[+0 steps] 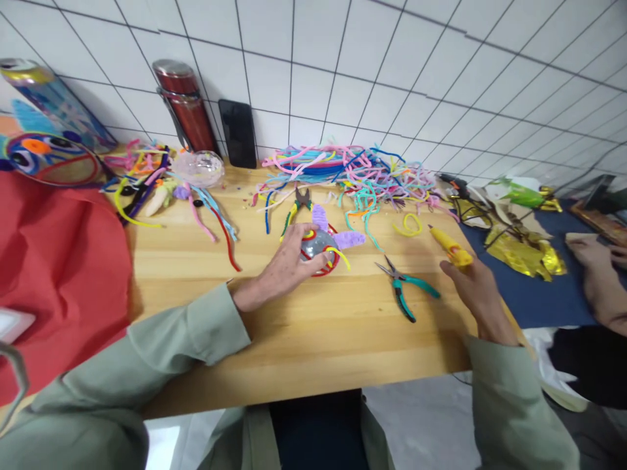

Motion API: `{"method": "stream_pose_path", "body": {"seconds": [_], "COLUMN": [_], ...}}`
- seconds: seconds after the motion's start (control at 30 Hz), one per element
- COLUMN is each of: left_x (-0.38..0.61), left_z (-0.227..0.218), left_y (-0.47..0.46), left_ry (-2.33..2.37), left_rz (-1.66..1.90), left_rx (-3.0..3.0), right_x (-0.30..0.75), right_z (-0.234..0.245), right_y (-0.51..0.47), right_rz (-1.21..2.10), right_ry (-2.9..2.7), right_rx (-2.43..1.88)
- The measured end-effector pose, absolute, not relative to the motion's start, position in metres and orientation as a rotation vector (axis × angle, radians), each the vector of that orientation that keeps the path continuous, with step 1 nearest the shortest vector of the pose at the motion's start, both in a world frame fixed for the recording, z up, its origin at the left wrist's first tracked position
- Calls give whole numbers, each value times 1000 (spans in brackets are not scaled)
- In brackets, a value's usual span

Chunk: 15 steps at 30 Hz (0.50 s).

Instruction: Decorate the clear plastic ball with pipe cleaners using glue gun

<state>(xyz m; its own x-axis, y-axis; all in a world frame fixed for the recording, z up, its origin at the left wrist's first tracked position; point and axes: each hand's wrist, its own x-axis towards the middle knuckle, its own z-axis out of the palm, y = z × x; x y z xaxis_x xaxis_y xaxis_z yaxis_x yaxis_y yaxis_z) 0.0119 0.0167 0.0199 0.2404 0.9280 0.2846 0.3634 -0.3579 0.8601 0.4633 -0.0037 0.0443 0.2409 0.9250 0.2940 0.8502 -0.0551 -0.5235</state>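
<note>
My left hand (pixel 294 254) has its fingers around a rounded silver-grey craft piece (pixel 319 244) on the table, trimmed with red and yellow pipe cleaner. Two purple fuzzy ear-like shapes (pixel 351 239) stick out from its far side. Over to the right, my right hand (pixel 473 287) is wrapped round a yellow glue gun (pixel 448 245), its nozzle toward the back left. Teal-handled needle-nose pliers (pixel 399 282) lie jaws apart between my hands. Just beyond my left hand rest pliers with yellow-green handles (pixel 296 207), partly covered by that hand.
A heap of pipe cleaners (pixel 337 163) lies along the tiled wall, beside a phone (pixel 238 134) and a red thermos (pixel 186 108). Red cloth (pixel 68 274) covers the left side. Gold foil (pixel 519 251) and another person's arm (pixel 602 281) are at the right.
</note>
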Motion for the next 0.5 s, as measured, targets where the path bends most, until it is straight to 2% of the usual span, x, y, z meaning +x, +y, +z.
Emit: {"method": "stream_pose_path", "body": {"seconds": [0.1, 0.2, 0.5], "left_x": [15, 17, 23], "left_z": [11, 6, -4], "left_y": [15, 13, 9], "left_ry": [1214, 1220, 1177], "left_rz": [1170, 1216, 1301], "left_rx": [1751, 1694, 1627], "right_x": [415, 361, 305], "right_z": [65, 77, 69], "right_y": [-37, -57, -36], "right_rz": [503, 691, 804], "right_ry": [-1389, -1502, -1952], "right_rx": [-1730, -1563, -1289]}}
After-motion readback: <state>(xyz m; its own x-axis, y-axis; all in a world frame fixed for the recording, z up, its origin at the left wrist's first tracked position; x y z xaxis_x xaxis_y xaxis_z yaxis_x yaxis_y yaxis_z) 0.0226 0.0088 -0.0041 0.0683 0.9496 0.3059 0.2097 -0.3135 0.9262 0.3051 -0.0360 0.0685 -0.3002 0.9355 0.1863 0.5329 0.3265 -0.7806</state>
